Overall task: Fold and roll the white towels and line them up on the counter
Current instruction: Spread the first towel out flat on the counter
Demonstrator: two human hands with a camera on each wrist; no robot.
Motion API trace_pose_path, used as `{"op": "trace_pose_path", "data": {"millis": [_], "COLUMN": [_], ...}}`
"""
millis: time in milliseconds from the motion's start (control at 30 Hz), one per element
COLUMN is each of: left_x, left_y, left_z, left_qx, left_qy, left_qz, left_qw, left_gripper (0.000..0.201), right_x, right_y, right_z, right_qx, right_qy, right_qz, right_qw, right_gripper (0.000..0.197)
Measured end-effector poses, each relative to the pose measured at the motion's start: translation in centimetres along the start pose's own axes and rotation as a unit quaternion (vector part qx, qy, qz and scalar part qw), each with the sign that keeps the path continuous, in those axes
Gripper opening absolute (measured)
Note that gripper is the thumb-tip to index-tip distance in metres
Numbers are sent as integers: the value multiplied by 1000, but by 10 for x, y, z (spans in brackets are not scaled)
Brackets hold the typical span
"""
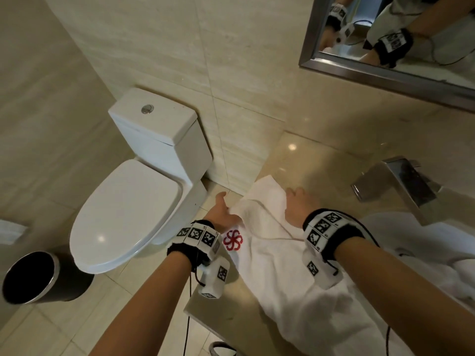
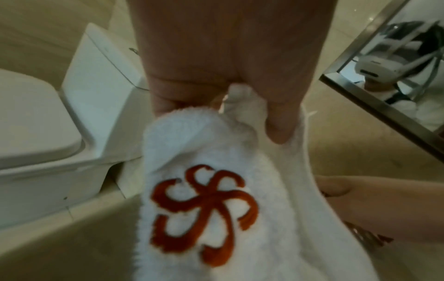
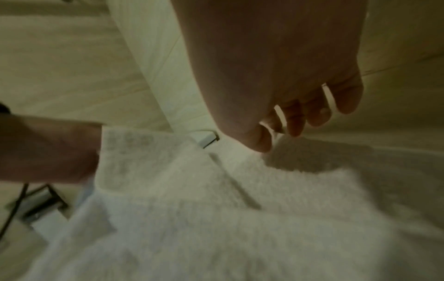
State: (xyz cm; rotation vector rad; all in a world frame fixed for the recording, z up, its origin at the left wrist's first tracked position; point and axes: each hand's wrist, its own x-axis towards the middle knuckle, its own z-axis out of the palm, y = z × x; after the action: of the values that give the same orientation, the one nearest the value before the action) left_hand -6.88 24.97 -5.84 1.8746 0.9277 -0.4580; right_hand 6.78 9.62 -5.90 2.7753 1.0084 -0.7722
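Note:
A white towel (image 1: 282,265) with a red flower logo (image 1: 232,240) lies spread over the left end of the beige counter (image 1: 295,160), its near part hanging over the front edge. My left hand (image 1: 221,210) pinches the towel's left edge just beyond the logo; in the left wrist view the thumb and fingers (image 2: 278,125) clamp a fold of the towel (image 2: 192,136). My right hand (image 1: 295,204) is over the towel's far part with fingers (image 3: 295,121) hanging loosely down, holding nothing, just above the towel (image 3: 216,228).
A chrome faucet (image 1: 401,181) and the white sink basin (image 1: 411,227) lie right of the towel, with more white cloth (image 1: 462,278) at the right edge. Left of the counter and lower are a toilet (image 1: 128,209) and a dark bin (image 1: 33,276). A mirror (image 1: 398,39) hangs above.

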Motion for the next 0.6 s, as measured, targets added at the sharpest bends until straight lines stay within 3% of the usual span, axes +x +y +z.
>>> {"op": "trace_pose_path", "data": {"millis": [100, 167, 233, 267, 333, 400, 433, 467, 533, 600], "left_x": [5, 4, 2, 2, 2, 2, 1, 0, -1, 2], "left_y": [2, 5, 8, 9, 8, 7, 7, 8, 10, 14], "left_z": [2, 3, 5, 6, 7, 7, 6, 4, 2, 1], "left_qx": [-12, 11, 49, 68, 85, 76, 69, 62, 49, 29], "left_qy": [21, 35, 52, 62, 82, 106, 110, 111, 120, 140], "left_qz": [-53, -73, -80, -74, -49, -18, -1, 17, 30, 19], "left_qw": [998, 997, 994, 993, 992, 991, 991, 992, 991, 990], "left_gripper": [87, 81, 66, 58, 46, 37, 30, 21, 19, 20], "right_x": [-2, -10, -17, -19, -18, -19, -17, -16, -17, -17], "right_y": [-6, -16, -27, -31, -34, -34, -31, -29, -28, -33], "right_z": [-2, 0, 6, 11, 19, 18, 16, 12, 2, 0], "right_qx": [129, 238, 196, 153, 108, 126, 159, 206, 299, 256], "right_qy": [10, -77, -136, -129, -52, 26, 32, 13, -66, -96], "right_qz": [-65, -96, -121, -127, -122, -107, -92, -77, -62, -66], "right_qw": [989, 963, 964, 972, 985, 986, 982, 975, 950, 960], "right_gripper": [47, 63, 87, 90, 64, 24, 18, 22, 62, 89]}}
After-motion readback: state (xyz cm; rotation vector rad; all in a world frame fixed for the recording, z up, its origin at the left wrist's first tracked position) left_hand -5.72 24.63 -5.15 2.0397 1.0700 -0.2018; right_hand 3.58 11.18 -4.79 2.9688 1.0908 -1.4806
